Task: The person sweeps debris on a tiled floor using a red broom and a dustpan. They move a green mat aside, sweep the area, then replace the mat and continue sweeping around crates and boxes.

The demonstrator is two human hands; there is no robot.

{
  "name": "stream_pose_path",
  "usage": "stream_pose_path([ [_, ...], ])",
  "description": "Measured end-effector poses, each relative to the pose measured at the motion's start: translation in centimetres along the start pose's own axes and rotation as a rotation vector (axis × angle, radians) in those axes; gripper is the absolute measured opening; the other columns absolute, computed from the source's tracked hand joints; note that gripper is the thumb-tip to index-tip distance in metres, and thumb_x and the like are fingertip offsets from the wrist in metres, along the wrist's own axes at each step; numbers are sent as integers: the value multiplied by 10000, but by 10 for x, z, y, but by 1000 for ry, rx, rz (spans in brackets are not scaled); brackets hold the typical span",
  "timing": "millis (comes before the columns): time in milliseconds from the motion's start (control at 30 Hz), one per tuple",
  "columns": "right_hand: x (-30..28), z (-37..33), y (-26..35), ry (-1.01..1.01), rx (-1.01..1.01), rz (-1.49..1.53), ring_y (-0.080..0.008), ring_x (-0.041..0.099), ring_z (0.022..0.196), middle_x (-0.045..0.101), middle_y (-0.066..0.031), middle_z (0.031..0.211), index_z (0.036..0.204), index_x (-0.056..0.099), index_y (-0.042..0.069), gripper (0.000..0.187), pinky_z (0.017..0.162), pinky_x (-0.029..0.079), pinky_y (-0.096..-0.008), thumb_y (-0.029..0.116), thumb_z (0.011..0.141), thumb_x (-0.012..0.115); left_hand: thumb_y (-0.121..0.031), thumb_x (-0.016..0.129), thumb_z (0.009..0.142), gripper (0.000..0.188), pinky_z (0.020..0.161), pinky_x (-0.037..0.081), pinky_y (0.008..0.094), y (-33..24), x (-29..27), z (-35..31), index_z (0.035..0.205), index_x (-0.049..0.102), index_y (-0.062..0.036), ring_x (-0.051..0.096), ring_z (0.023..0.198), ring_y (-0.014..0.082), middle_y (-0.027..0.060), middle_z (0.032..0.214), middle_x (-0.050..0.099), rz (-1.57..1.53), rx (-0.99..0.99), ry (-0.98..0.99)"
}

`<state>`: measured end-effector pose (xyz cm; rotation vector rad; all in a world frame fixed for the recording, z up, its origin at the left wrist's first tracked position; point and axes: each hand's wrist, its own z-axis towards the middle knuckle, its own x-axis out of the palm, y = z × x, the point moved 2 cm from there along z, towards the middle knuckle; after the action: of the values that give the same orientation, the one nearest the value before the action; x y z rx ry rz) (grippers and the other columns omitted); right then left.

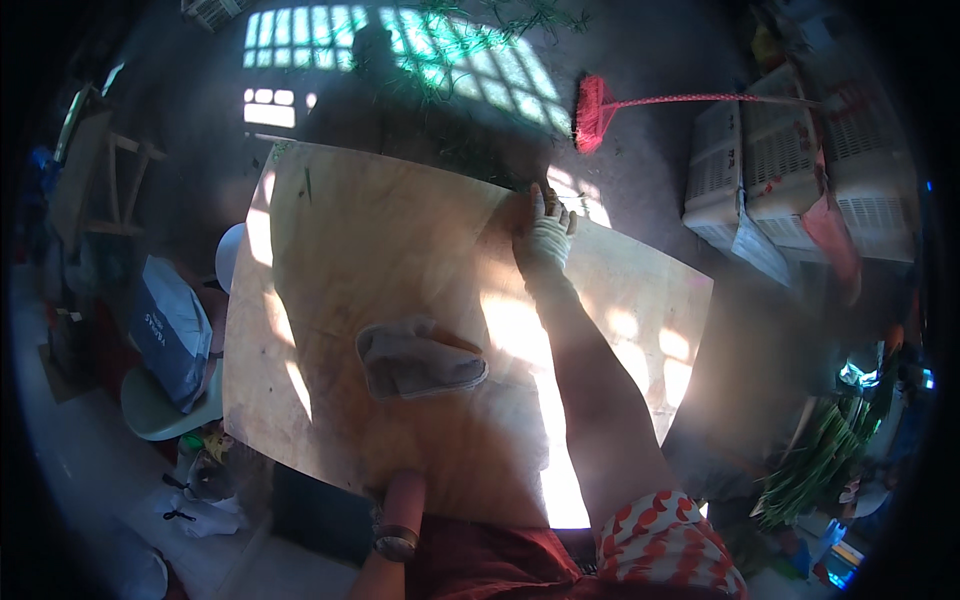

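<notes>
A pale wooden board-topped table (pixel 340 230) spreads out before me. My right hand (pixel 546 235), in a whitish glove or wrap that leaves fingertips bare, reaches across to the table's far edge. Its fingers look stretched and apart over that edge; a small brown patch by them is too unclear to name. At the near edge lies my left hand (pixel 405 498), with a band round the wrist; its fingers are hidden or blurred. Between the hands a crumpled grey cloth (pixel 418 360) rests on the tabletop, touched by neither.
Beyond the table, green plant stems (pixel 440 50) lie on the sunlit floor. A red broom (pixel 592 112) and stacked white crates (pixel 775 150) are at the far right. Left of the table stands a pale chair (pixel 170 415) with a grey-white bag (pixel 170 325). Long green leaves (pixel 820 465) lie right.
</notes>
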<state>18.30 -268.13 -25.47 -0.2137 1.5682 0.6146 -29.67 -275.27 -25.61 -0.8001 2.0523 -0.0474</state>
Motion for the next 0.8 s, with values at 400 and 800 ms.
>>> stream_pose_path([
  [400, -138, -353, -276, 253, 385, -113, -325, 468, 1088, 464, -146, 1221, 1192, 462, 103, 524, 914, 384, -428, 178, 703, 635, -133, 387, 853, 239, 815, 417, 357, 66, 21, -120, 1007, 562, -83, 536, 921, 294, 156, 982, 562, -101, -82, 305],
  [800, -173, -652, -368, 643, 296, -106, -215, 607, 612, 629, -64, 669, 739, 646, 131, 181, 570, 476, -325, 269, 778, 534, -231, 457, 847, 252, 712, 446, 338, 114, 93, -203, 1062, 520, -118, 557, 857, 233, 95, 939, 588, -723, -412, 548],
])
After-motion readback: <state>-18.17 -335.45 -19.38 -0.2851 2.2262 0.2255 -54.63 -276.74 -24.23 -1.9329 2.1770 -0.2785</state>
